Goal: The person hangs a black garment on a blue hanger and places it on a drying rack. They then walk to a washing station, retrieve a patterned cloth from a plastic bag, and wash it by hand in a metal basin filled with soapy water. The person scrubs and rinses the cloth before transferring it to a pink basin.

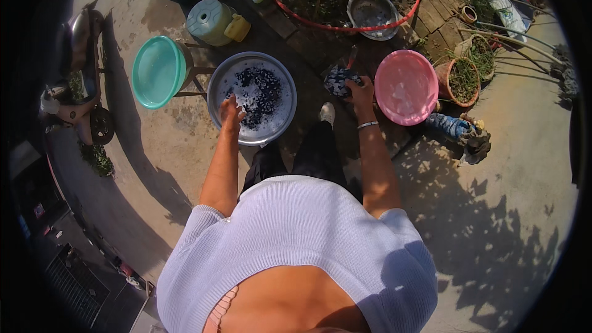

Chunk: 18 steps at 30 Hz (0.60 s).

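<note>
A wide metal basin (pixel 285 124) stands in front of me, with dark wet cloth (pixel 259 89) in it under patches of white foam. My left hand (pixel 231 113) is over the basin's near left rim, fingers apart and holding nothing; a bit of foam shows beside it. To the right of the basin, my right hand (pixel 362 94) grips a bunched dark cloth (pixel 339 81) with white patches. Whether those patches are foam or a pattern I cannot tell. Close beside that hand sits a pink plastic basin (pixel 401 65) with some whitish spots inside.
A green basin (pixel 159 73) rests on a stool at left, near a pale plastic drum (pixel 209 21) and a yellow jug (pixel 237 28). A red hose (pixel 320 26) crosses behind. A metal pan (pixel 373 12), potted plants (pixel 462 80) and a blue bottle (pixel 447 124) lie to the right; a scooter (pixel 83 86) stands far left.
</note>
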Available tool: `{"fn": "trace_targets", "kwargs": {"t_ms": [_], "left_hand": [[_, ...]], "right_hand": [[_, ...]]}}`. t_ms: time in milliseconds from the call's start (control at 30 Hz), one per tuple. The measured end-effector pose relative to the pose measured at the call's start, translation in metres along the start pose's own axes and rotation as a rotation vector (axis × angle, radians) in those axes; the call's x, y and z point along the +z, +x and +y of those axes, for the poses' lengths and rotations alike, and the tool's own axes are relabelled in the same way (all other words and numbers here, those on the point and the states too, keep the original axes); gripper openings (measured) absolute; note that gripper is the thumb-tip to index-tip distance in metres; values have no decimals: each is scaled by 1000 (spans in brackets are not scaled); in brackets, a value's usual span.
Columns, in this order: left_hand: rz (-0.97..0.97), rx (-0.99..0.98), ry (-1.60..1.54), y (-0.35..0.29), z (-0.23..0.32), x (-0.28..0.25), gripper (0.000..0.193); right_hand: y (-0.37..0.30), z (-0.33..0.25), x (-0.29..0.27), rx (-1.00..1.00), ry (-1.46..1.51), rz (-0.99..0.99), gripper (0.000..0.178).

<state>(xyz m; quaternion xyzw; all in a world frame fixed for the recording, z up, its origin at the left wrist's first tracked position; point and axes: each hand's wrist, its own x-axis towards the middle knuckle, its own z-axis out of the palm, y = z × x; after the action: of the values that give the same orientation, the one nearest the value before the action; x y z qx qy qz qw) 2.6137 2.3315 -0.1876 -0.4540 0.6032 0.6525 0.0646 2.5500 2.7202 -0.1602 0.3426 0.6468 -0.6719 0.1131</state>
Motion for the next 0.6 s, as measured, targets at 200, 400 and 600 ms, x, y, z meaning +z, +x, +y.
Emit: {"fn": "trace_targets", "kwargs": {"t_ms": [200, 400, 600], "left_hand": [[125, -270, -166, 8, -79, 9, 33], [219, -293, -132, -4, -98, 29, 28], [385, -381, -49, 15, -109, -7, 60]], "right_hand": [[123, 72, -222, 160, -89, 404, 44], [163, 116, -277, -322, -876, 563, 17], [63, 53, 6, -96, -424, -311, 26]]}}
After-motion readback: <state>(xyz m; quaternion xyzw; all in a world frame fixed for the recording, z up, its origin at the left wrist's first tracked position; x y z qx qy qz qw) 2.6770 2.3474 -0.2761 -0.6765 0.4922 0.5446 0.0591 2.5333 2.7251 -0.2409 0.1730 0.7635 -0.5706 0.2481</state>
